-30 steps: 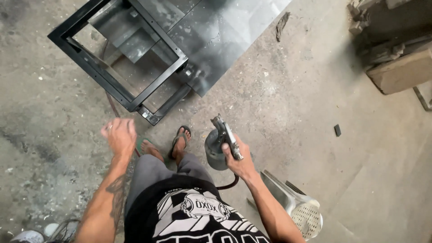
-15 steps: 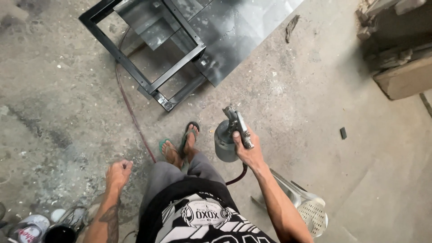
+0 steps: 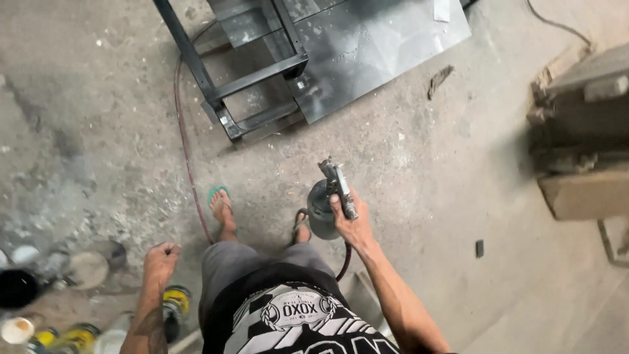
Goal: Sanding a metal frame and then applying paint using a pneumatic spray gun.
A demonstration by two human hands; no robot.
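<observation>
Right hand [image 3: 350, 223] grips spray gun [image 3: 331, 196], cup hanging beneath, held waist-high above concrete floor [image 3: 426, 170], beside sandalled feet. Left hand [image 3: 160, 259] empty, fingers loosely curled, hanging over paint cans [image 3: 173, 301] clustered at lower left. Red hose [image 3: 187, 164] snakes across floor past left foot. Further off, black metal frame [image 3: 226, 98] and grey steel sheet [image 3: 373, 46] lie flat.

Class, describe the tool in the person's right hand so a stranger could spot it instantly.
Start at the black metal frame on the concrete floor, then look down toward the person's feet. Just right of them, the right hand grips a spray gun. Unlike the small cans lower left, it has a grey cup beneath and a dark hose trailing behind.
</observation>
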